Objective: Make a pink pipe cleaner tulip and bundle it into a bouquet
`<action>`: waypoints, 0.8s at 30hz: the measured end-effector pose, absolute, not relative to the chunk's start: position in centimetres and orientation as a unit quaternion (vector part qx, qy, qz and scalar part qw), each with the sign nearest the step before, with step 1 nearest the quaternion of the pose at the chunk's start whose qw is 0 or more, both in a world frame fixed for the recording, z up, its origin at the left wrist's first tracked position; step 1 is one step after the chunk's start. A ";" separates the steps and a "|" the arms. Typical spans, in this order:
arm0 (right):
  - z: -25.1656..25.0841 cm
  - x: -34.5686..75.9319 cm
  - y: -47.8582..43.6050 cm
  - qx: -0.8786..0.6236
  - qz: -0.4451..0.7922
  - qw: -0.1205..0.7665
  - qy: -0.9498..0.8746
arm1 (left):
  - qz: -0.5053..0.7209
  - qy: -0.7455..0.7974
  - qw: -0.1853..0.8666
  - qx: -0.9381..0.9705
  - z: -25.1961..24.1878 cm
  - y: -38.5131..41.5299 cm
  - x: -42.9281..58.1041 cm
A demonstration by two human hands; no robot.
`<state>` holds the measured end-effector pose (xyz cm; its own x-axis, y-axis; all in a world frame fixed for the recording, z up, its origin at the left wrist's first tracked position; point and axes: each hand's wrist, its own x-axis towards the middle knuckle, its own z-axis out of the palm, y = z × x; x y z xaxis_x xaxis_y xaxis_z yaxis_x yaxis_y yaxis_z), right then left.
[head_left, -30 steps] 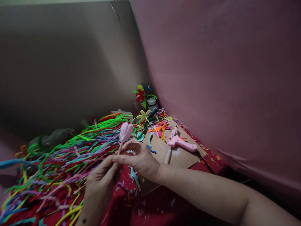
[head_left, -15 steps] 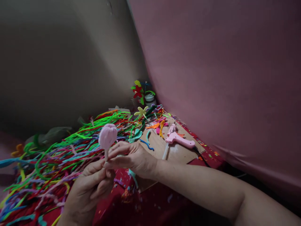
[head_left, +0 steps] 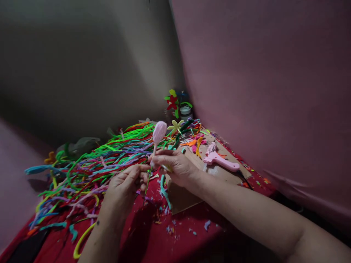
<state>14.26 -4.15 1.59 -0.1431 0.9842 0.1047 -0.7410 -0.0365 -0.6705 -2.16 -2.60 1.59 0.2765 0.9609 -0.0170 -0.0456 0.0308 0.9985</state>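
Note:
A fuzzy light-pink pipe-cleaner flower [head_left: 159, 132] stands upright, slightly tilted, above my hands. Its stem is wrapped in pink at the top, with a thin green part running down below. My right hand [head_left: 175, 166] pinches the stem at the lower end of the pink wrap. Something small and yellow-green shows beneath its fingers; I cannot make out what. Just lower and to the left, my left hand [head_left: 127, 180] has curled fingers closed at the green part of the stem; their exact contact is partly hidden.
Many coloured pipe cleaners [head_left: 109, 157] spread over the left of the red cloth [head_left: 175, 241]. A pink glue gun [head_left: 222, 160] lies on a cardboard sheet [head_left: 189, 201]. Behind are a yellow flower [head_left: 175, 126], a white-lidded jar [head_left: 186, 110] and a red flower [head_left: 172, 102]. Fluff scraps dot the cloth.
The view has shifted, and the pink flower now appears further right and higher. My left hand has moved lower on the stem, exposing the green part below the pink wrap.

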 end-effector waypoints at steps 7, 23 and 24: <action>0.2 13.2 -3.8 -0.226 0.689 0.621 -0.297 | 0.430 0.423 0.560 0.569 2.0 -3.3 -1.4; 0.3 13.2 -4.2 -0.214 0.695 0.610 -0.315 | 0.432 0.436 0.538 0.578 1.6 -3.3 -1.6; 0.2 13.2 -4.2 -0.218 0.692 0.613 -0.314 | 0.434 0.434 0.536 0.579 1.6 -3.3 -1.6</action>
<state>13.16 -4.17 0.23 -0.1545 0.9845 0.0824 -0.7111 -0.0529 -0.7011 -1.60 -3.25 1.60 0.2464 0.9684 0.0374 0.0371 -0.0480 0.9982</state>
